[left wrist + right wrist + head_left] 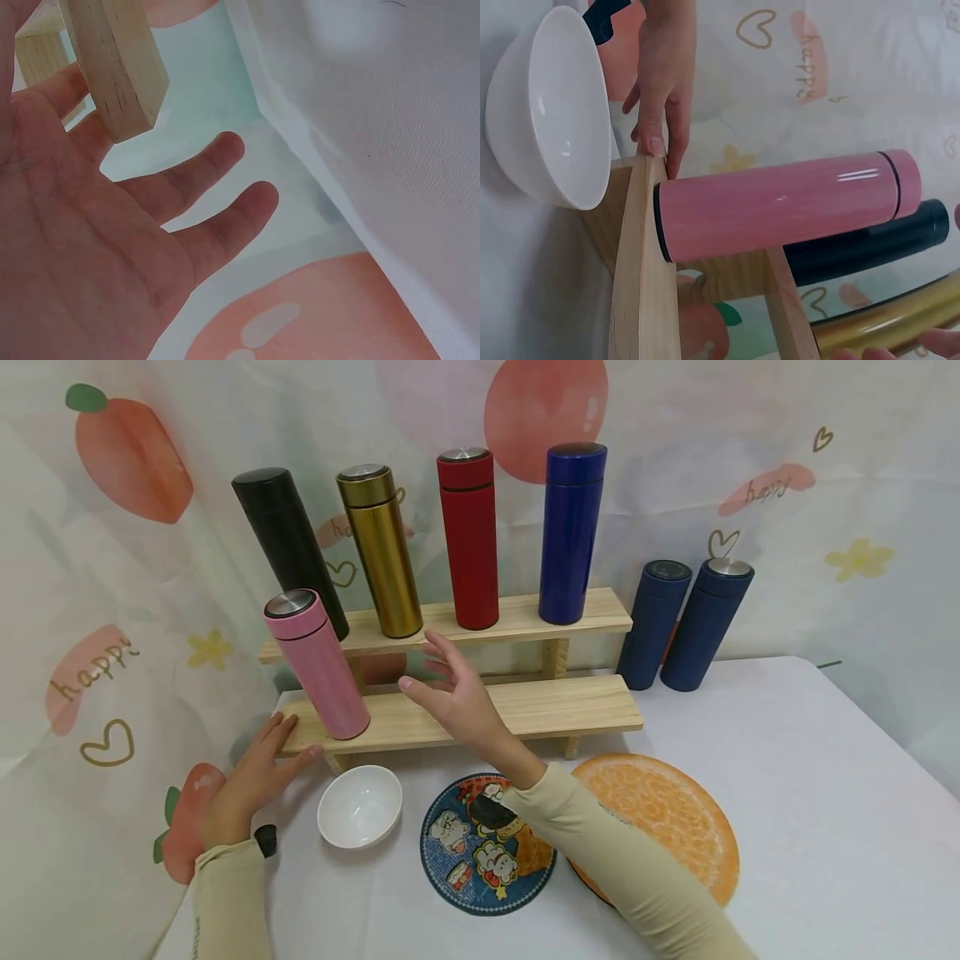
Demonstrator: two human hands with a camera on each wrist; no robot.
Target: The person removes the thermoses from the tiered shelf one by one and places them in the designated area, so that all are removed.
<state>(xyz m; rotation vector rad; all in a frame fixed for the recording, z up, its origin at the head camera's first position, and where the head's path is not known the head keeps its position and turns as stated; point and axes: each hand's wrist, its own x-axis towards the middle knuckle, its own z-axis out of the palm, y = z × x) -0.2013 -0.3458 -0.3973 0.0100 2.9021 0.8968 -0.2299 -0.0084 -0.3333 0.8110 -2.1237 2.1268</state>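
My left hand [251,781] rests at the left end of the lower board of a two-tier wooden stand [540,706], fingers extended and touching the wood. On that board stands a pink thermos bottle [322,672], just right of the left hand. My right hand [467,697] hovers in front of the stand with loosely spread fingers, holding nothing. Nearest to it are a gold thermos [384,564] and a red thermos [471,547] on the upper board. That board also bears a black thermos [288,547] at the left and a blue thermos [573,539] at the right.
Two dark blue thermoses [707,627] stand on the table right of the stand. In front lie a white bowl [360,810], a round cartoon-print mat [457,893] and a round orange mat [675,810], partly behind the right sleeve. A printed cloth [862,610] hangs behind.
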